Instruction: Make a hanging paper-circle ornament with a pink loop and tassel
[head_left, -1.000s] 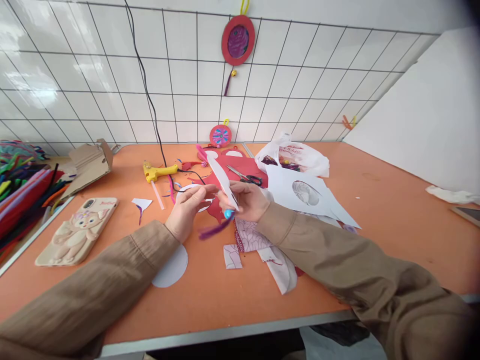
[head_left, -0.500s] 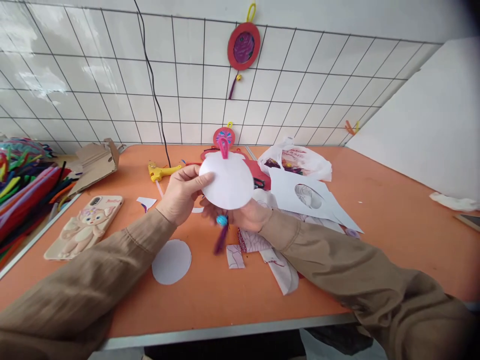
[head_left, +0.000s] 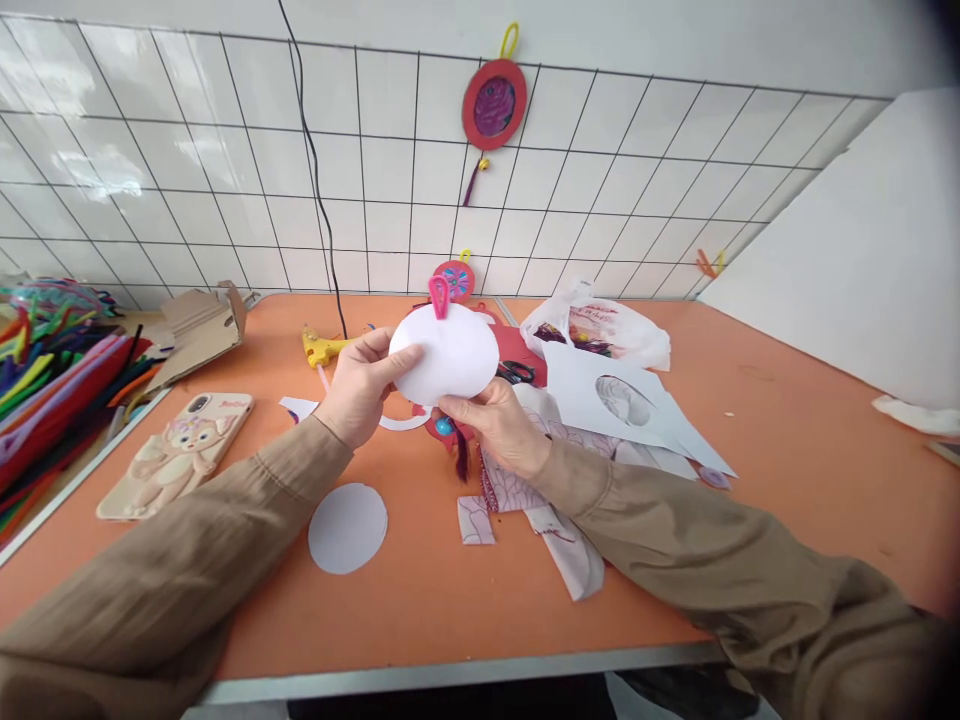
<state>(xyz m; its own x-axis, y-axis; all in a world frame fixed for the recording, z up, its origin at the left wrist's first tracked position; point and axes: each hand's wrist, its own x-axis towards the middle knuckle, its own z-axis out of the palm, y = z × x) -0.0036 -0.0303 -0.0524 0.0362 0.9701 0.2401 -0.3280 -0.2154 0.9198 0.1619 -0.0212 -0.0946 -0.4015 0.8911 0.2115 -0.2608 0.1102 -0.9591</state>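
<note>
Between my hands, above the table, is a white paper disc (head_left: 445,358) with a pink loop (head_left: 439,297) at its top edge. My left hand (head_left: 364,385) pinches its left side, thumb on the white face. My right hand (head_left: 504,425) is closed at the lower right edge, thumb and fingers together there. Below the disc hangs a blue bead (head_left: 444,426) with a dark purple tassel (head_left: 461,460). The disc's far face is hidden. A second white paper circle (head_left: 348,528) lies on the table below my left hand.
A yellow glue gun (head_left: 321,347), a phone (head_left: 180,455) and a cardboard piece (head_left: 201,335) lie left, beside pipe cleaners (head_left: 64,400). Right are scissors (head_left: 517,372), cut white paper (head_left: 660,405), patterned scraps (head_left: 476,520) and a plastic bag (head_left: 637,340). Red ornaments (head_left: 494,103) show behind.
My right hand has come from beneath the disc to its lower right edge, its thumb now showing in front. The disc has shifted slightly left, and the tassel hangs straighter.
</note>
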